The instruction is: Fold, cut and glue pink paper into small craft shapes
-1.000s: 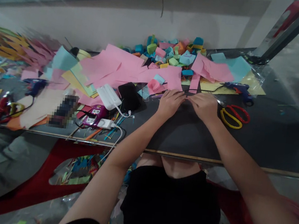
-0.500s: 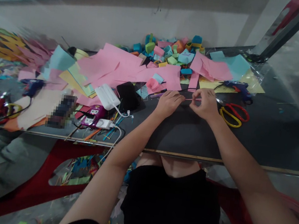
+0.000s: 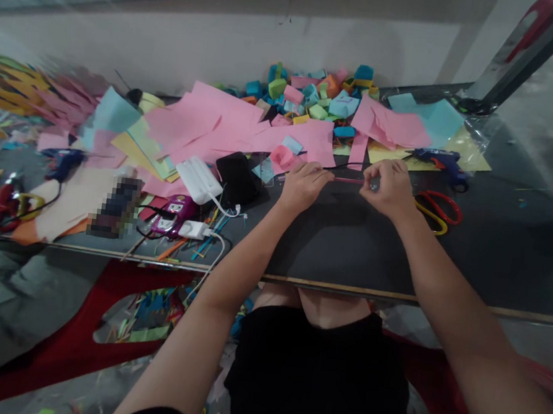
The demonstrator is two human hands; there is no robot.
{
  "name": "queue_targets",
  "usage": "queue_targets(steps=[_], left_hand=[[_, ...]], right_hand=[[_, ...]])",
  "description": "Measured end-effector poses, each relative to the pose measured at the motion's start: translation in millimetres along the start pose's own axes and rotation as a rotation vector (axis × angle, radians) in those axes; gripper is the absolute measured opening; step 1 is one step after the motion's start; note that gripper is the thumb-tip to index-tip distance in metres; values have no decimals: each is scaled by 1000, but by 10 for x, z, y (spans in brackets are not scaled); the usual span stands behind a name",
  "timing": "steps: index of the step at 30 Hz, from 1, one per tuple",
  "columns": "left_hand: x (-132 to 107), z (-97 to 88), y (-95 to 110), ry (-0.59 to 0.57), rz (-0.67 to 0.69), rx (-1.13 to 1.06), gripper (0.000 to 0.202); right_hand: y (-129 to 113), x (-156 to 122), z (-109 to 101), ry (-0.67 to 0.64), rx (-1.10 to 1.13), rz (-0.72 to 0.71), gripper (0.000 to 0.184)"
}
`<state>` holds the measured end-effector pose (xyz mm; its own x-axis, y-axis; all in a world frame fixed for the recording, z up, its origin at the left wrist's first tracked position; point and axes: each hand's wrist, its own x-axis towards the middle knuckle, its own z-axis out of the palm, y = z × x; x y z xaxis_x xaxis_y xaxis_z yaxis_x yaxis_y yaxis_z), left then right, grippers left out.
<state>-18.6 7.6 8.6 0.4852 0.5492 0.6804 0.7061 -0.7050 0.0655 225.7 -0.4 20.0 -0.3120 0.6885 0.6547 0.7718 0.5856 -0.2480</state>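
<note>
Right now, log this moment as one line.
left hand: grips pink strip | right hand: grips same strip | scissors: on table, beside right hand

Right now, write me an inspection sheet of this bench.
Surface: dark tabletop, loose paper along its back.
Work in hand: thin pink strip, spanning between left hand and right hand.
Clutter: pink sheets, heap of folded paper pieces, red-and-yellow scissors beside the right hand, glue gun beyond them.
Hands: both closed on the strip.
Cables: white cable over the front edge; black cord at the purple power strip.
Surroundings: pale wall behind; red chair and another person's leg at left; paper scraps below.
</note>
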Motion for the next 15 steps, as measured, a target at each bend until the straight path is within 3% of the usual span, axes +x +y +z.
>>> queue_targets(steps=[5,9,12,15], left_hand=[[3,23,-56,23,-84,-117,26],[49,2,-136,77,-330,-338,18],[90,-19,-163,97,-504,-539,19],[109,-4,-118,3,-636,-833,19]], right_hand=[[112,-5,-46,29,14,44,31],[265,-7,-48,153,111,157,29],[292,1,52,221,385,313,28],[174,23,183,143,750,443,39]])
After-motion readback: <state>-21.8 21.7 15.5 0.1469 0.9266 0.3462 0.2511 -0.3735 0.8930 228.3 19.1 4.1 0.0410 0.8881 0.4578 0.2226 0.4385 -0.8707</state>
